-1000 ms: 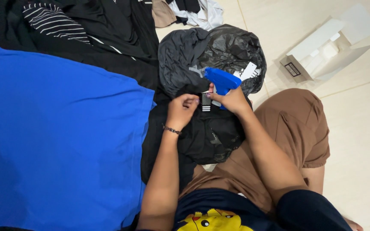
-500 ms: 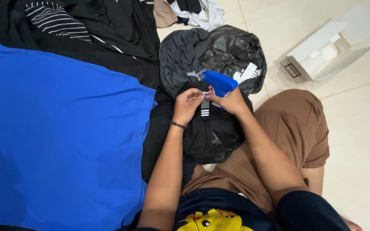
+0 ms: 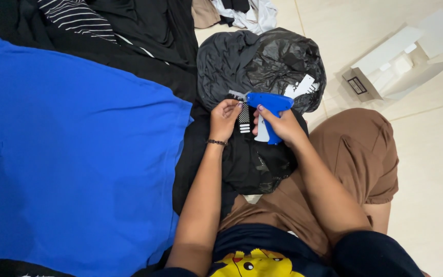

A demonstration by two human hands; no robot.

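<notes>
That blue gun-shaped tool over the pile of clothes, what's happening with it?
A person sitting on the floor holds the blue tagging gun in the right hand, its needle pointing left. The left hand pinches a small striped card tag at the needle tip, above a black garment on the lap. A blue shirt is spread out on the left, a black plastic bag lies just beyond the hands, and an open white box sits on the tiles.

The right hand (image 3: 282, 125) covers the grip of the blue tagging gun (image 3: 267, 102). Print on the card tag (image 3: 244, 117) is too small to read. The blue garment (image 3: 73, 154) and striped garment (image 3: 78, 18) run past the frame edges.
</notes>
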